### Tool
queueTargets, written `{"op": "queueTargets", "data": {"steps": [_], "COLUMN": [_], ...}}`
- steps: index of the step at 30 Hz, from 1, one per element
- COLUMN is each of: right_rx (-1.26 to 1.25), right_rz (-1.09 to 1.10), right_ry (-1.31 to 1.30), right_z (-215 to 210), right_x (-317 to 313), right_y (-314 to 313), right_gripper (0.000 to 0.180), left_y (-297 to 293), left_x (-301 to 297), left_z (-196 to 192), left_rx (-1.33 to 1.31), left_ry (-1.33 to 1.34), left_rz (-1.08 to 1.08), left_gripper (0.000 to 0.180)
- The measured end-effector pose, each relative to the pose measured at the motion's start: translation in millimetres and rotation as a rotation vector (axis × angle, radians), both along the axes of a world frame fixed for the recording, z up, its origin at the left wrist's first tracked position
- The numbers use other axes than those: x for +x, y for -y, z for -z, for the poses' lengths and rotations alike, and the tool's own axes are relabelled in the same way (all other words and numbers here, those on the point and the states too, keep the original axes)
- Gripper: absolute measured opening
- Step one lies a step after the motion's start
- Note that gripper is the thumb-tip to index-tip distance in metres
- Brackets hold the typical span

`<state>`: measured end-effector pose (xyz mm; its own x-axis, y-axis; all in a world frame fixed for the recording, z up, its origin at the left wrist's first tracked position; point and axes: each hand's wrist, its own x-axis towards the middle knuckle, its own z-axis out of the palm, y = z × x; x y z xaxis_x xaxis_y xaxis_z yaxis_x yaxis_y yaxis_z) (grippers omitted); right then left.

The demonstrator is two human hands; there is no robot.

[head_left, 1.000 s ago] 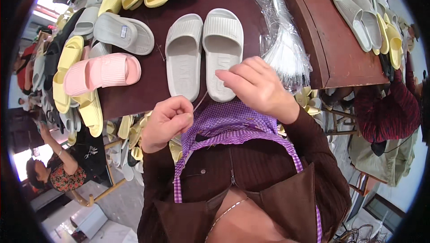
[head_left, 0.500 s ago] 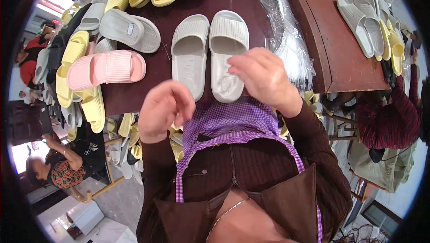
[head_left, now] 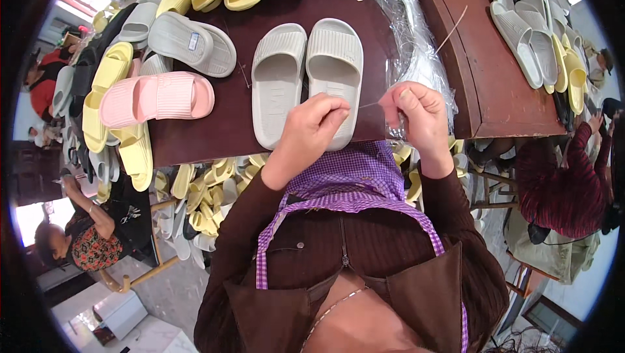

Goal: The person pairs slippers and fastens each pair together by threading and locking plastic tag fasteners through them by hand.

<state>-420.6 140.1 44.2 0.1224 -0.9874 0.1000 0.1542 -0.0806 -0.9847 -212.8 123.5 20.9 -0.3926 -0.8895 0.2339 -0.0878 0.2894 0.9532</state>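
A pair of light grey slides stands side by side on the dark red table: the left slide [head_left: 278, 86] and the right slide [head_left: 333, 60], toes pointing away from me. Over their near ends, my left hand [head_left: 309, 133] pinches one end of a thin pale strand [head_left: 369, 104]. To the right, my right hand [head_left: 420, 115] is closed on the same strand, which runs taut between both hands. Its free end sticks up past the right hand. The left hand hides the heel of the right slide. Beside my right hand lies a clear plastic-wrapped bundle of whitish strands [head_left: 416, 47].
On the left, a pink slide [head_left: 156, 97], a grey pair [head_left: 192, 43] and yellow slides [head_left: 107, 79] are heaped. More slides line the far edge. A second brown table [head_left: 514, 109] adjoins at right. Other people sit at both sides; slides pile up below the table.
My hands were blurred and apart, with no strand visible between them. The left hand has moved right and the right hand slightly right and down; both now grip the thin strand.
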Motion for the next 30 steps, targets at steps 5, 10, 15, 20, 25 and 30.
{"op": "queueTargets", "data": {"steps": [5, 10, 15, 20, 25, 30], "right_rx": [0.372, 0.705, 0.796, 0.698, 0.404, 0.000], "right_rz": [-0.145, -0.332, -0.366, -0.239, -0.230, -0.024], "right_ry": [-0.093, -0.052, -0.103, -0.247, -0.432, -0.708], "right_z": [20.0, 46.4, 45.8, 39.2, 44.0, 44.4], "right_x": [0.6, 23.7, 29.5, 30.8, 38.7, 31.0], "right_y": [-5.8, -15.1, 16.3, 62.4, 77.0, 77.8], "right_gripper": [0.031, 0.033, 0.033, 0.030, 0.029, 0.027], "left_y": [-32.8, -61.7, -56.0, -21.6, 10.8, 23.6], "left_x": [24.1, 41.7, 44.1, 30.2, 18.0, 11.4], "left_z": [3.2, 15.6, 25.0, 33.3, 45.9, 51.8], "left_rx": [-0.523, -0.493, -0.515, -0.535, -0.512, -0.436], "left_ry": [0.386, 0.523, 0.532, 0.542, 0.611, 0.674], "left_rz": [-0.168, -0.131, -0.158, -0.249, -0.315, -0.355], "left_gripper": [0.008, 0.013, 0.012, 0.013, 0.016, 0.018]}}
